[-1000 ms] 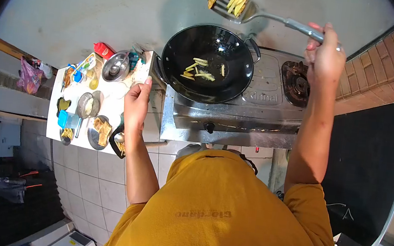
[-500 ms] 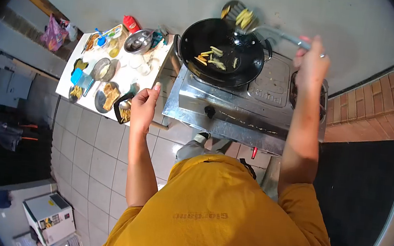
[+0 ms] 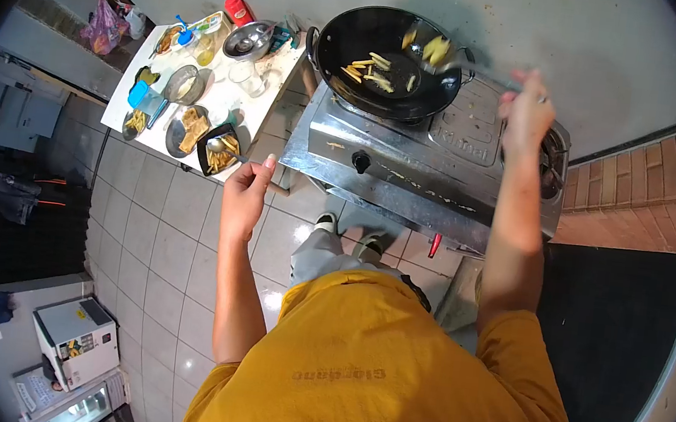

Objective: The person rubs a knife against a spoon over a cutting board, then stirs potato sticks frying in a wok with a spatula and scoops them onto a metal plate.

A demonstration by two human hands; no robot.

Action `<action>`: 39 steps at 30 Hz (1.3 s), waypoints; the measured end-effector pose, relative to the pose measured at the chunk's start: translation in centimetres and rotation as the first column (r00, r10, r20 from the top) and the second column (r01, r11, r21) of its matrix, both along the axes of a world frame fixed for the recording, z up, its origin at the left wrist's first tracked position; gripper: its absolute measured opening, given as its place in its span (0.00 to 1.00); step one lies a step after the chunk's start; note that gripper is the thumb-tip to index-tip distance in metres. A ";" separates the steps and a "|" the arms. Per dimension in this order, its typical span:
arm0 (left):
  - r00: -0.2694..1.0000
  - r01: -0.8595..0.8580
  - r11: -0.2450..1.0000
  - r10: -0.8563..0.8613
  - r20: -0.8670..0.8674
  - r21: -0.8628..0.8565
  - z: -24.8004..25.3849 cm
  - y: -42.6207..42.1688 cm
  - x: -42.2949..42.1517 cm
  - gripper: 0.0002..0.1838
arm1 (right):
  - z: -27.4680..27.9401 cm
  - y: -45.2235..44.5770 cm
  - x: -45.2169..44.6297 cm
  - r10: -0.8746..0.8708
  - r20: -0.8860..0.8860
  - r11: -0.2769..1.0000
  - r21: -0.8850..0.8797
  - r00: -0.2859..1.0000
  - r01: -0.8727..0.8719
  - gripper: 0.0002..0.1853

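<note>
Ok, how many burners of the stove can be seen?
1: a burner at the right end of the stove, partly behind the right forearm. Another may be hidden under the wok.

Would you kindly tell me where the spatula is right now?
In the head view, the blurred spatula is in the grip of the right hand, its blade, carrying fries, over the right side of the black wok on the stove.

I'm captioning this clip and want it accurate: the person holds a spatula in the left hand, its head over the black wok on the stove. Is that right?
The hand is wrong: in the head view, the right hand holds the spatula, its head over the black wok on the stove.
</note>
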State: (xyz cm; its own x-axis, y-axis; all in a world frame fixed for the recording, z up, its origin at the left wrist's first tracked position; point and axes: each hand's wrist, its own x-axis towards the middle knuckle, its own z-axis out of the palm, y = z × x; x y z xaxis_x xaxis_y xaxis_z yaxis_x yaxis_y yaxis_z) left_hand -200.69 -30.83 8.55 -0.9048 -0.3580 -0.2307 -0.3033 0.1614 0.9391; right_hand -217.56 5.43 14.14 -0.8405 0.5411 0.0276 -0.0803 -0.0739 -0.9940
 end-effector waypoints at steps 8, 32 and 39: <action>0.997 0.068 0.997 -0.066 -0.044 0.036 -0.1 -0.6 -2.1 0.19 | 5.2 1.9 0.1 -0.090 -0.223 0.995 -0.070 0.971 0.077 0.24; 0.914 0.404 0.914 -0.402 -0.050 0.041 -2.4 -12.4 -11.0 0.18 | -5.8 -9.6 2.7 -0.392 0.098 0.919 -0.003 0.914 0.395 0.23; 0.890 0.449 0.885 -0.455 0.022 0.126 -3.1 -15.6 -12.6 0.16 | 3.2 -11.3 3.1 -0.371 -0.171 0.928 -0.042 0.913 0.369 0.27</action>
